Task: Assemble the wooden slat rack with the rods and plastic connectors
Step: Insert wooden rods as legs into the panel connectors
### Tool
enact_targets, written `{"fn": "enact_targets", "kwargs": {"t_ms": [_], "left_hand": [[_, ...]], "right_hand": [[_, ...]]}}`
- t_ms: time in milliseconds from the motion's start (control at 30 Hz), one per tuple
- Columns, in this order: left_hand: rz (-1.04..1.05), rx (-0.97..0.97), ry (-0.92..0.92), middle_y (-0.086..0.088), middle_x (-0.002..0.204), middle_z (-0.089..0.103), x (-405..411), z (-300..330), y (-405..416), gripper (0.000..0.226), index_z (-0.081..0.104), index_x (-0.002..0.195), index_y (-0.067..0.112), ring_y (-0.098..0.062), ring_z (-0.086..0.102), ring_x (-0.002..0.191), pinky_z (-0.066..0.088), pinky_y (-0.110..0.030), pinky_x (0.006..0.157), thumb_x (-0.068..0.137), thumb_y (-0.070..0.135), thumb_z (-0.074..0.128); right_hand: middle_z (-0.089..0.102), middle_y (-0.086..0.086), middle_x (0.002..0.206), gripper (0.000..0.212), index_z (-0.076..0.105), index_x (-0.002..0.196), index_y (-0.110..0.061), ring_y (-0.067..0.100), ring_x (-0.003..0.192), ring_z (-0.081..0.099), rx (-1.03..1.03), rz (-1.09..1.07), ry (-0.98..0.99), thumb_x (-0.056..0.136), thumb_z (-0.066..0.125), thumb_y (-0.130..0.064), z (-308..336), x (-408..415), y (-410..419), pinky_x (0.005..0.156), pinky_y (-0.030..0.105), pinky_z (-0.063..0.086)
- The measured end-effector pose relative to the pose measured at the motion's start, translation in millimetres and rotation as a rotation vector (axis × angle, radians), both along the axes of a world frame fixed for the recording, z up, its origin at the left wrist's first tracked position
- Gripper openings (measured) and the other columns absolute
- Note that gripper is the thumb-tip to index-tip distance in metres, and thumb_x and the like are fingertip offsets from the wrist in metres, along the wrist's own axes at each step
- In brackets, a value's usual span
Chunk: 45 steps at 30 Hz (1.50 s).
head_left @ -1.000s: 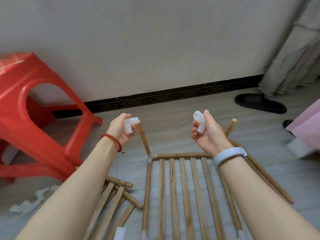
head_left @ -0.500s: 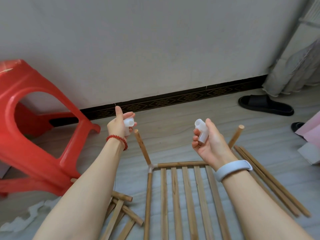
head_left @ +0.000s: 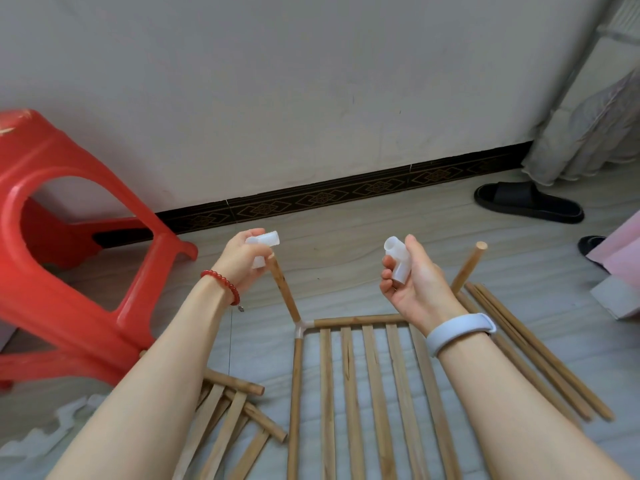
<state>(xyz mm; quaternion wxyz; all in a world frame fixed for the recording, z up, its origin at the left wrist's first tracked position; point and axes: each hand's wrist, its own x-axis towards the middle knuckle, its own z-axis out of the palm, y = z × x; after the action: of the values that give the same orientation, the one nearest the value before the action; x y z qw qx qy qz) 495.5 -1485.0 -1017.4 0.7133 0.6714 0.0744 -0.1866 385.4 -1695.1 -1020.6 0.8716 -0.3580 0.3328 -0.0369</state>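
The left hand (head_left: 239,265) grips a connector (head_left: 262,244) beside the upright rod (head_left: 284,292); the right hand (head_left: 415,282) grips another connector (head_left: 397,259), tube tilted up-left.

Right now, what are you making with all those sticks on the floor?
A person is building a wooden slat rack on the floor. The left hand holds a white plastic connector right at the top of an upright rod, not yet pushed on. The right hand holds a second connector. Another upright rod has a bare top. Spare rods lie to the right.
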Motion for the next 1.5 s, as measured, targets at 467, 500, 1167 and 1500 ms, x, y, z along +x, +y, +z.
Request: {"fn": "enact_targets", "kwargs": {"t_ms": [467,500,1167,1500], "left_hand": [[-0.143,0.710,-0.191,-0.002,0.099,0.050,3,-6,-5,0.045,0.028,0.137,0.011,-0.015,0.049,0.080,0.043,-0.028,0.065,0.099,0.036,0.033],[-0.122,0.695,-0.185,-0.003,0.100,0.052,3,-7,-7,0.045,0.028,0.136,0.011,-0.013,0.048,0.078,0.044,-0.029,0.068,0.099,0.036,0.032],[0.087,0.418,-0.005,-0.003,0.109,0.054,4,-26,-28,0.048,0.024,0.139,0.011,-0.019,0.046,0.094,0.034,-0.035,0.083,0.101,0.038,0.013],[0.023,0.513,-0.061,-0.005,0.097,0.061,15,-36,-8,0.051,0.045,0.128,0.004,-0.020,0.049,0.097,0.033,-0.036,0.087,0.101,0.033,0.012]], "right_hand": [[0.053,0.002,0.066,0.023,0.051,0.094,-0.012,0.011,0.050,0.041,-0.016,0.018,0.020,0.097,0.047,-0.034,-2,2,6,0.040,0.017,0.035],[0.053,0.002,0.066,0.023,0.051,0.095,-0.012,0.010,0.050,0.041,-0.017,0.022,0.024,0.097,0.047,-0.034,-3,2,6,0.041,0.017,0.035],[0.055,0.002,0.069,0.031,0.055,0.091,-0.016,0.008,0.054,0.042,-0.220,0.075,0.029,0.097,0.043,-0.044,-5,-2,14,0.045,0.016,0.034],[0.052,0.003,0.072,0.022,0.053,0.114,-0.015,0.010,0.053,0.042,-0.414,0.208,0.019,0.101,0.038,-0.023,-13,-4,-4,0.045,0.016,0.037]]}}
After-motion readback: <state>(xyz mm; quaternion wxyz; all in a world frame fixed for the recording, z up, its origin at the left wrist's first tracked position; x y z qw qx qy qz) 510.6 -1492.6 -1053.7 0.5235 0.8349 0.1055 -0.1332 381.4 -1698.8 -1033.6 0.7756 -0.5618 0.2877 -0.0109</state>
